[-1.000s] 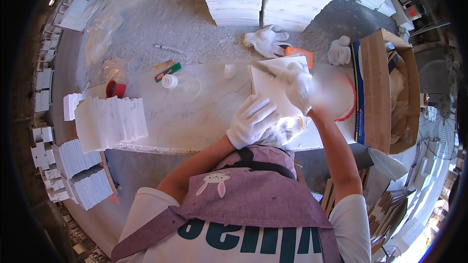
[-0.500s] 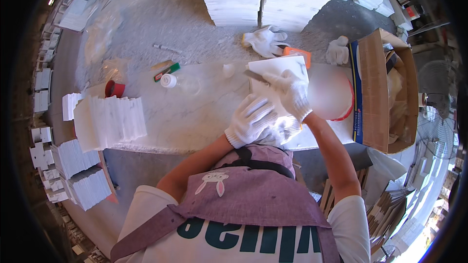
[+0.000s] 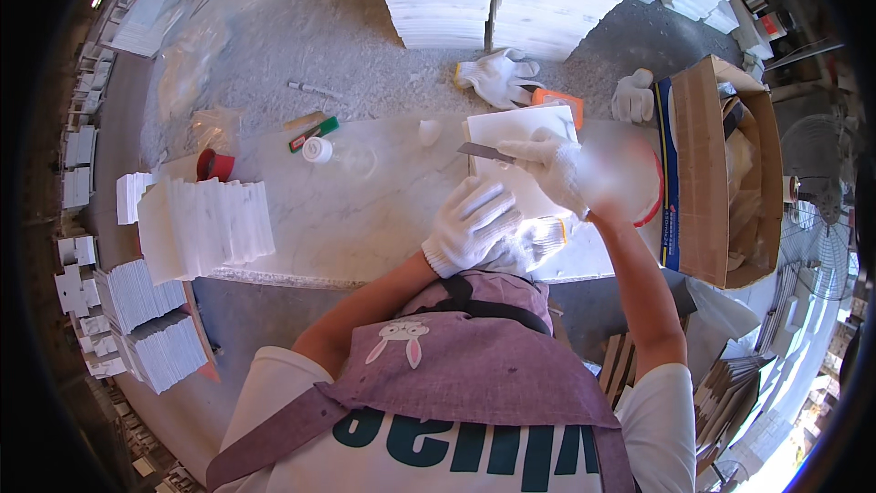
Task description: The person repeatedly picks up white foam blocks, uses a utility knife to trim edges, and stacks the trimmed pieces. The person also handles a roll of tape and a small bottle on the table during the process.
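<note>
A square white tile (image 3: 525,119) lies in front of me on the pale stone worktop. My right hand (image 3: 550,172), in a white knit glove, grips a thin grey blade (image 3: 484,152) that points left over the tile's surface. At the tile's near left edge rests my left hand (image 3: 471,225), gloved too, its fingers stretched out flat. Bunched white glove-like cloth (image 3: 544,239) sits beside it, near my body. Just beyond the tile are an orange tool (image 3: 558,100) and a loose white glove (image 3: 497,76).
A cardboard box (image 3: 707,173) stands on the right, next to a red-rimmed round container (image 3: 652,192). Stacked white tiles (image 3: 205,228) are at left, near a clear bottle (image 3: 351,160) and a green-and-red box cutter (image 3: 313,134). Tall tile stacks (image 3: 438,0) rise at the back.
My right hand has shifted slightly right and toward me, and the blade has come along with a changed tilt. My left hand has stayed put.
</note>
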The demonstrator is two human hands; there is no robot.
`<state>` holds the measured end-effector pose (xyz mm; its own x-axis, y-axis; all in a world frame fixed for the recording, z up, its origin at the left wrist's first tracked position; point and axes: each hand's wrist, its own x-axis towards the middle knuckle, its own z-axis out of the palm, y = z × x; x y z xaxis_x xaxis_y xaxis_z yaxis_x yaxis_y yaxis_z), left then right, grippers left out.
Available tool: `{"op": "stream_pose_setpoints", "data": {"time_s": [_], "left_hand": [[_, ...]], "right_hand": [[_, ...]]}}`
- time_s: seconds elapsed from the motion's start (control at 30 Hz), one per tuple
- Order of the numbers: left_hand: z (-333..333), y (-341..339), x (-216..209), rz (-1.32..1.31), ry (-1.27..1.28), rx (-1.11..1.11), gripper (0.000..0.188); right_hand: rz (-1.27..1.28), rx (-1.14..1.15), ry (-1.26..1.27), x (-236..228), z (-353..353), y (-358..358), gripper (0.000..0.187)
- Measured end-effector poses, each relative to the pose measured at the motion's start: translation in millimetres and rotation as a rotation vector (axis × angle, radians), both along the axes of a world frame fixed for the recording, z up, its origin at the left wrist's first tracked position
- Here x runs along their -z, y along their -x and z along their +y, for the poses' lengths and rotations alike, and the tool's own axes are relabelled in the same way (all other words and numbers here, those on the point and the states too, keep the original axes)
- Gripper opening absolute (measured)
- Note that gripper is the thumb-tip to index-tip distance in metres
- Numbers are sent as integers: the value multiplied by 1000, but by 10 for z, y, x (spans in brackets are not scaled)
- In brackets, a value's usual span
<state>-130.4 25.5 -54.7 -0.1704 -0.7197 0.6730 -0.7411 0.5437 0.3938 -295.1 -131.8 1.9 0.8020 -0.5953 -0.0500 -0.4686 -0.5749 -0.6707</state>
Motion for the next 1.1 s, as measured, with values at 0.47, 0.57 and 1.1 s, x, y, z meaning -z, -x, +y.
{"op": "stream_pose_setpoints", "data": {"time_s": [0.47, 0.57, 1.1], "left_hand": [[6, 0, -2, -21, -1, -7, 32], [-7, 4, 4, -2, 1, -3, 33], [-17, -3, 28, -9, 10, 5, 33]], "right_hand": [[-47, -22, 92, -109, -301, -137, 36], [48, 113, 23, -73, -331, -144, 36], [-93, -19, 191, -220, -166, -174, 41]]}}
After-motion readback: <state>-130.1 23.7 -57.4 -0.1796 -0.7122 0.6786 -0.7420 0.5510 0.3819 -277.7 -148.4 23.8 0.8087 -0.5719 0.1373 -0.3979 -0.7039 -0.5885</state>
